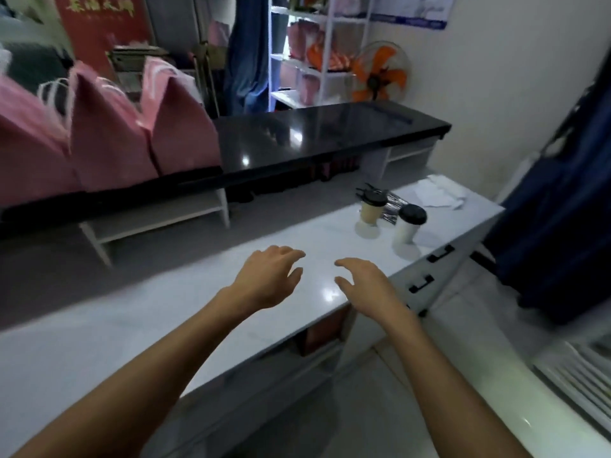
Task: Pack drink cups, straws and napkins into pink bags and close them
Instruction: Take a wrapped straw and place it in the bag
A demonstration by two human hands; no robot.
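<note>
Both my hands hover over the white counter (172, 312), holding nothing. My left hand (269, 276) and my right hand (365, 287) have loosely spread, slightly curled fingers. Further right on the counter stand a tan cup with a black lid (372, 208) and a white cup with a black lid (408, 226). Dark wrapped straws (391, 208) lie behind them, and white napkins (436, 191) lie at the far end. Three closed pink bags (112, 133) with white handles stand on the black shelf at the left.
A glossy black shelf top (314, 137) runs behind the counter. White shelving with more pink bags (307, 51) and an orange fan (380, 72) stand at the back. A dark blue cloth (562, 206) hangs at the right. Drawer handles (439, 252) face the counter's near side.
</note>
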